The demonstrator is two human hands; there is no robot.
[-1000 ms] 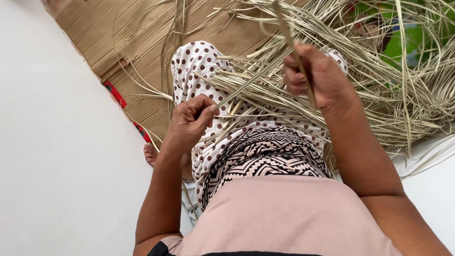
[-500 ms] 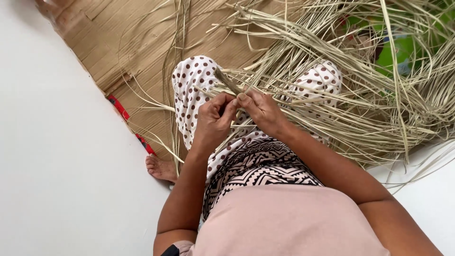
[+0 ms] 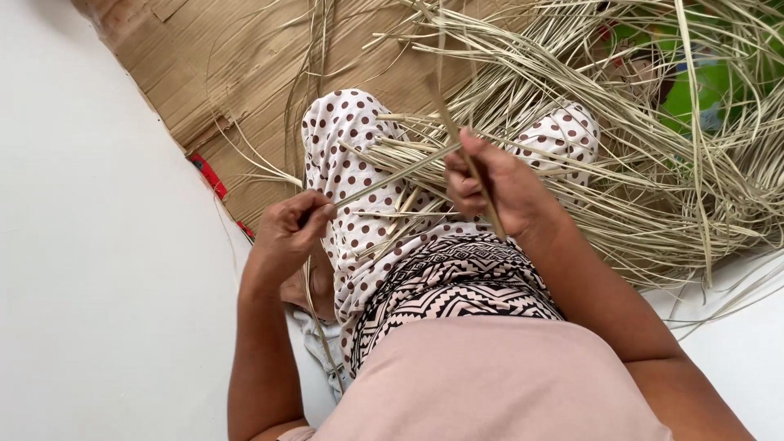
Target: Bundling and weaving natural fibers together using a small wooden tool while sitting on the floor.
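A long, flat, pale straw-coloured reed strip runs taut and slanted across the lap, above the white trousers with brown polka dots. Its lower end is pinched in the left hand, fingers curled closed around it; its upper end reaches the right hand, which is clenched in a fist around a second, darker strip standing nearly upright through the grip. Change noted: half a second ago both hands sat close together at the middle of the lap; now they are drawn well apart, left hand pulled out toward the white floor, right hand lifted. Judgement: the strip has been pulled lengthwise between the hands, so it is stretched rather than slack. Beyond the knees lies a big loose heap of the same dried reed strips, spilling over a brown corrugated cardboard sheet. A green object shows through the heap, too covered to identify. Nearer the camera: a black-and-white patterned cloth and a pale pink top.
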